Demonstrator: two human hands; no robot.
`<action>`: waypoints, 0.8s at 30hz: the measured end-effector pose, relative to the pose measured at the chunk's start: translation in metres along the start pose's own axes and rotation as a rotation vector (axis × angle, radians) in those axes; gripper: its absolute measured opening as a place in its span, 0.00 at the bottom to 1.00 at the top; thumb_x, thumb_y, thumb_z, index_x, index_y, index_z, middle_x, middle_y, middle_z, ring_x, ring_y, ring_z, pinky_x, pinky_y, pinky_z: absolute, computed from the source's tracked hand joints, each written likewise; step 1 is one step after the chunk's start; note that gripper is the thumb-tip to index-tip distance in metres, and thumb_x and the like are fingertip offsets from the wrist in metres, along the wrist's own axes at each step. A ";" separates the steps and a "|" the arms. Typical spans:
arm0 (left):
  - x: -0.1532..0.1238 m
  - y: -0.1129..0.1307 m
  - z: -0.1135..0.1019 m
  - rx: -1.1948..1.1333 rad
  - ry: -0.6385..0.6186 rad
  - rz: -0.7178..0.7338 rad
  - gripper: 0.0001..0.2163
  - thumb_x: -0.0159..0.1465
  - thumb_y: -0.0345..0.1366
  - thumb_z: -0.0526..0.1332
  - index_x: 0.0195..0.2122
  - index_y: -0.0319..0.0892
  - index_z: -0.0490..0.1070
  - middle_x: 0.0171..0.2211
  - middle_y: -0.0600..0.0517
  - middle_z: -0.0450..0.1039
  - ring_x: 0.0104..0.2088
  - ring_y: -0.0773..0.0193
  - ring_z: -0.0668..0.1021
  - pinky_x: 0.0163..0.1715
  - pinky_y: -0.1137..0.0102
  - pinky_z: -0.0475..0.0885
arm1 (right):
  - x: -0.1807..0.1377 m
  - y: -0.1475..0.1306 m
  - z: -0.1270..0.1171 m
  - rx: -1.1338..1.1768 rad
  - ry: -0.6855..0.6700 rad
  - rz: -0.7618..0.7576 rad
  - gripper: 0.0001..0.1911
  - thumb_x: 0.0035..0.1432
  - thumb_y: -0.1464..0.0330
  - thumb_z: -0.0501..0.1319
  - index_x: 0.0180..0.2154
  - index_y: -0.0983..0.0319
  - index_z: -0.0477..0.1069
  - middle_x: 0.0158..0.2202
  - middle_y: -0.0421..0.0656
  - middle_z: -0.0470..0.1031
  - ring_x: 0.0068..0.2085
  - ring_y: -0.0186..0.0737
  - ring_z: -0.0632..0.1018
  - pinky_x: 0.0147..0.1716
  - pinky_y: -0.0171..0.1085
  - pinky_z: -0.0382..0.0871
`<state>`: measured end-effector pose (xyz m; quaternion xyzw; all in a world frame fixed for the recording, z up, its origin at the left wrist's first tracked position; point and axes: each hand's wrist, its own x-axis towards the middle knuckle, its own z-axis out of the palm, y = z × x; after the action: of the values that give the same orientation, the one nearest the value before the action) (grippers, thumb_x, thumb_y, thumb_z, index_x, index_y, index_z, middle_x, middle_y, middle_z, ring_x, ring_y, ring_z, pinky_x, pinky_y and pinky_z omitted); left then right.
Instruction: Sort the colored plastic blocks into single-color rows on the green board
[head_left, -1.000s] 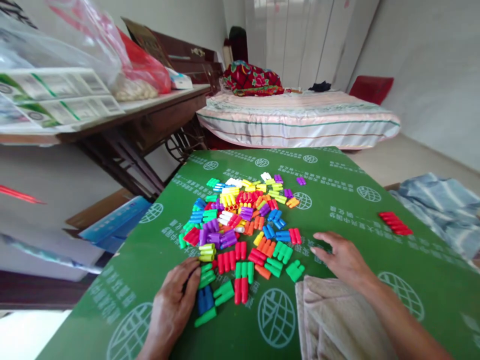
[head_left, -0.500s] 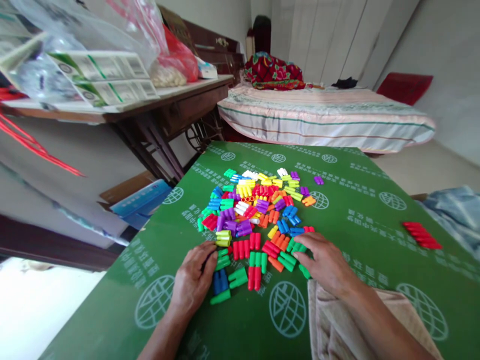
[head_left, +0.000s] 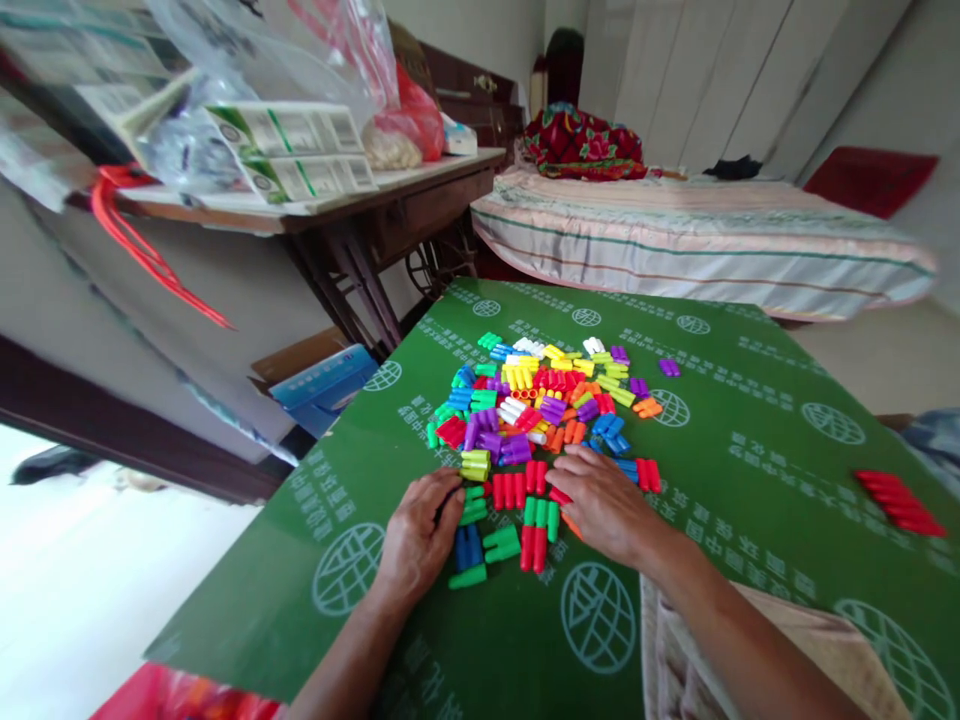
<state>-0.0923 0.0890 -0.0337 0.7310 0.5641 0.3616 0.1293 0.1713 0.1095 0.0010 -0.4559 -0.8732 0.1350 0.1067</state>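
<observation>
Many coloured plastic building blocks, shaped like joined bullet-tipped tubes, are heaped on the green tabletop (head_left: 720,430). My left hand (head_left: 424,525) lies at the near left of the heap. Its fingers curl, with thumb and forefinger at the left end of a green block (head_left: 474,508). Below that are a dark blue block (head_left: 469,548) and another green block (head_left: 501,543). My right hand (head_left: 604,500) rests palm down with fingers spread over blocks at the near right, touching a red one; what lies under the palm is hidden. Between the hands sits a green-and-red block group (head_left: 535,535).
A beige cloth (head_left: 675,650) lies under my right forearm. A separate row of red blocks (head_left: 900,502) is far right; a purple block (head_left: 670,367) sits apart. A side table (head_left: 300,215) with boxes and bags stands left, a bed (head_left: 697,230) beyond. Red plastic (head_left: 187,695) shows at lower left.
My right hand has moved left and inward, covering the orange and green blocks that showed beside it. My left hand stays by the same green block. The view has shifted left.
</observation>
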 end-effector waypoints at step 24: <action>-0.003 0.005 0.001 -0.087 0.019 -0.065 0.12 0.66 0.43 0.55 0.42 0.42 0.74 0.44 0.47 0.76 0.48 0.60 0.77 0.52 0.64 0.74 | -0.023 -0.014 0.016 0.065 0.076 0.010 0.19 0.55 0.74 0.61 0.50 0.61 0.73 0.53 0.48 0.74 0.59 0.50 0.69 0.61 0.50 0.61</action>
<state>-0.0881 0.0844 -0.0323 0.7025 0.5724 0.3884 0.1674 0.1683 0.0801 -0.0109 -0.4611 -0.8616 0.1463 0.1538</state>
